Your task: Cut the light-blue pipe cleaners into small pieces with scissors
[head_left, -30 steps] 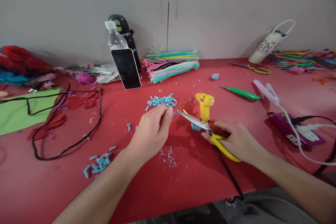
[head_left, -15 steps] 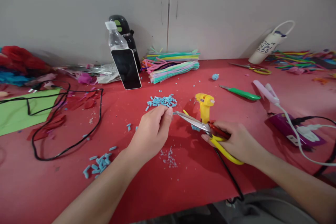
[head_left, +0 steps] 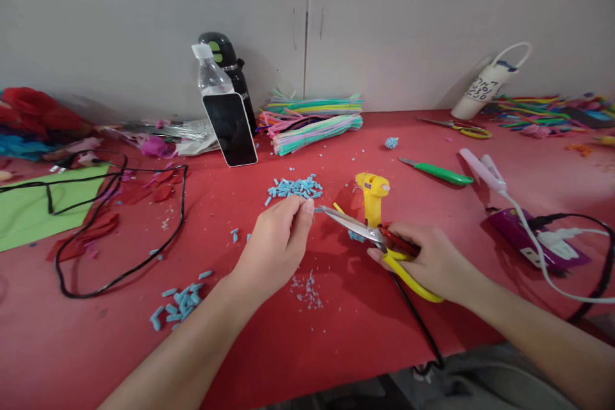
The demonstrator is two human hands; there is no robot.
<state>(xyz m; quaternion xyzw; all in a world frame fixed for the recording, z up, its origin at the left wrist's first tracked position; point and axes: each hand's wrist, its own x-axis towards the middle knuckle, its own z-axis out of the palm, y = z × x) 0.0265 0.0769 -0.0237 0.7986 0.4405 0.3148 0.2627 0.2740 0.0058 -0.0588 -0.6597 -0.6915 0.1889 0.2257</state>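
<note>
My left hand (head_left: 283,227) is closed in a pinch on a small blue pipe cleaner piece (head_left: 318,209), of which only a short end shows past the fingertips. My right hand (head_left: 423,256) grips scissors (head_left: 353,223) with red and yellow handles. Their blade tips point left and reach that end; the blades look nearly closed. Short blue pieces lie in a pile (head_left: 295,188) behind my left hand and in another pile (head_left: 180,301) beside my left forearm. Fine blue clippings (head_left: 308,290) are scattered on the red table below the hands.
A yellow glue gun (head_left: 372,195) stands just behind the scissors, its black cord running to the front edge. Pipe cleaner bundles (head_left: 314,131), a leaning phone (head_left: 231,131) and bottles stand at the back. Right are a green-handled knife (head_left: 442,173) and a purple power strip (head_left: 533,243).
The view has shifted very slightly. Both hands keep nearly the same pose, and the scissor tips stay by the blue piece, a little more of which shows.
</note>
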